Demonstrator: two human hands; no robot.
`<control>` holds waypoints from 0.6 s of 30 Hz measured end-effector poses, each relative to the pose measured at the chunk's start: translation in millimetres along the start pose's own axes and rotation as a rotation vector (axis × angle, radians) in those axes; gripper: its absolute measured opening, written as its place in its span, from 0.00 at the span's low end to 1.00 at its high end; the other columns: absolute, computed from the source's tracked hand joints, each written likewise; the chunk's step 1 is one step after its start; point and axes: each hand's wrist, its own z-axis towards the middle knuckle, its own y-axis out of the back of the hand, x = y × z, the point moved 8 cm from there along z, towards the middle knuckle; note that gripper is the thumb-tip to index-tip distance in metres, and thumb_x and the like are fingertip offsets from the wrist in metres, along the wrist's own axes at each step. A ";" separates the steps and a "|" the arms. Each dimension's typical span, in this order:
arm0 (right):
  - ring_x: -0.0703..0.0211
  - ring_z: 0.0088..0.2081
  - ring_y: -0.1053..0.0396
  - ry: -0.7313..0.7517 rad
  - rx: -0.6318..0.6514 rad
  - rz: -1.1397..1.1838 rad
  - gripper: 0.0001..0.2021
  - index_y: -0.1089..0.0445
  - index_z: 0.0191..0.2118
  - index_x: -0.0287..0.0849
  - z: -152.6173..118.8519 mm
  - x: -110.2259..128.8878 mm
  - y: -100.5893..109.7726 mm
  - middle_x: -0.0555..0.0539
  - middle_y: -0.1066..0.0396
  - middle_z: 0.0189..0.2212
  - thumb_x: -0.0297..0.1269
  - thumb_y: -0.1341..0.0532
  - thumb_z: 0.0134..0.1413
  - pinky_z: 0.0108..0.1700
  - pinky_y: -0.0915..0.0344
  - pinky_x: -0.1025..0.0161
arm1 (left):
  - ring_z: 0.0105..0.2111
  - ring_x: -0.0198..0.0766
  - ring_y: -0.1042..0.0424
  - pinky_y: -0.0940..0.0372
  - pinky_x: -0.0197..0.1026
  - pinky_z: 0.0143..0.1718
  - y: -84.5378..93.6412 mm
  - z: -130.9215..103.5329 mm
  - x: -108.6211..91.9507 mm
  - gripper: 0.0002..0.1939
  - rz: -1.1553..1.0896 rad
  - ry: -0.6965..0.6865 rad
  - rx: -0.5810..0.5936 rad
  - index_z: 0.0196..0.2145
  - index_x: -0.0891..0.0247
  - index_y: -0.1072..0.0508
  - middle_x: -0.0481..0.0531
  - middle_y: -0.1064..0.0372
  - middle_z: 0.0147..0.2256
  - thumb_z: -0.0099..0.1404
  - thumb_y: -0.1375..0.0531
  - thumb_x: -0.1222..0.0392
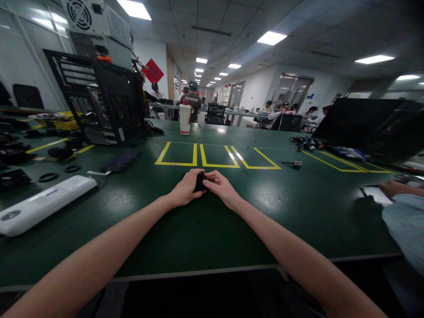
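Both my hands meet over the middle of the green table (212, 238), just in front of the yellow tape outlines (220, 166). Between them is a small black object (200, 182), mostly covered by fingers, so its kind does not show. My left hand (185, 189) is closed around it from the left, thumb low and fingers over the top. From the right, my right hand (221, 186) pinches at its edge with thumb and fingertips.
At the left stand a black computer case (112, 97) with a power supply (99, 22) on top and a long white device (49, 203). A white tumbler (185, 118) is behind the tape. At right, a co-worker's sleeve (406, 221) and a small cable connector (294, 164).
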 end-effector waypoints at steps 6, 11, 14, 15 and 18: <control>0.60 0.41 0.36 -0.039 -0.058 -0.030 0.15 0.35 0.38 0.43 6.1 -7.6 4.0 0.48 0.34 0.37 0.40 0.38 0.41 0.46 0.40 0.56 | 0.48 0.47 0.42 0.43 0.53 0.48 -0.7 0.1 1.1 0.31 0.003 0.001 -0.007 0.52 0.62 0.51 0.58 0.46 0.48 0.53 0.42 0.58; 0.60 0.40 0.36 -0.036 0.000 -0.012 0.16 0.35 0.38 0.42 5.5 -10.2 3.3 0.48 0.33 0.37 0.38 0.36 0.39 0.46 0.40 0.57 | 0.48 0.47 0.42 0.42 0.53 0.48 -1.6 0.0 1.9 0.31 0.009 0.006 -0.001 0.52 0.62 0.52 0.58 0.47 0.48 0.54 0.42 0.57; 0.61 0.40 0.36 -0.015 0.038 0.009 0.17 0.36 0.37 0.44 1.2 -4.4 0.0 0.50 0.34 0.35 0.36 0.35 0.37 0.44 0.39 0.58 | 0.48 0.47 0.42 0.42 0.53 0.47 -1.3 -0.5 1.8 0.31 0.009 0.001 0.003 0.52 0.61 0.52 0.58 0.47 0.48 0.54 0.42 0.58; 0.61 0.39 0.36 -0.024 0.037 0.011 0.17 0.37 0.37 0.44 0.3 -3.6 -0.6 0.50 0.34 0.34 0.37 0.36 0.38 0.43 0.38 0.58 | 0.48 0.47 0.41 0.42 0.52 0.47 -1.3 -0.6 2.1 0.31 0.009 0.002 0.004 0.52 0.61 0.52 0.58 0.47 0.48 0.54 0.42 0.58; 0.60 0.39 0.36 -0.055 0.001 0.012 0.14 0.36 0.36 0.44 0.0 -3.3 -0.3 0.49 0.34 0.33 0.40 0.38 0.41 0.42 0.38 0.57 | 0.48 0.47 0.42 0.41 0.52 0.47 -1.4 -0.9 3.2 0.31 0.011 0.011 0.007 0.52 0.61 0.52 0.58 0.47 0.48 0.54 0.42 0.57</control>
